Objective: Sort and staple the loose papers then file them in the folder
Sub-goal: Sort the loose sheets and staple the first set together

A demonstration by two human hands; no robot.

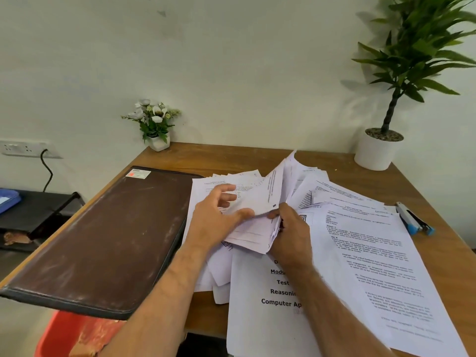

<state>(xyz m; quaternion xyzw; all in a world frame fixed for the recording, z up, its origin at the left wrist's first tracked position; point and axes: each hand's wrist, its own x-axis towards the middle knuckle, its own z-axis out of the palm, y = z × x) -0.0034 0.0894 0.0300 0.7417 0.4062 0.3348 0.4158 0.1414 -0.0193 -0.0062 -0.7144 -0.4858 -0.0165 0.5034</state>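
Most print on the loose papers [360, 253] is too small or blurred for us to read; on the large-type sheet [262, 305] nearest us, the right forearm covers part of each line, leaving only "Test", "Reasoni", "Computer Ap". The right hand [289, 235] has its back to us, so its fingertips are hidden; we see it curled round the right edge of a raised bundle of sheets [253, 228]. The left hand [219, 215] is partly open: thumb pressed on the top sheet of the bundle, fingers loosely spread above the pages behind. How many sheets are in the bundle, we cannot tell.

The bundle sits between both hands, lifted off the spread of papers that covers the middle and right of the tabletop [226, 155]. The brown folder [110, 235] lies closed just left of the left hand, its near corner overhanging the tabletop edge. The stapler [413, 219], blue-tipped, lies well right of the right hand, beside the papers.

The tabletop is wooden, against a pale wall. A small flower pot [154, 124] stands at the back left corner, a tall potted plant [381, 148] at back right. A wall socket [23, 148] with a black cable shows at left; something red [59, 333] sits below the folder.
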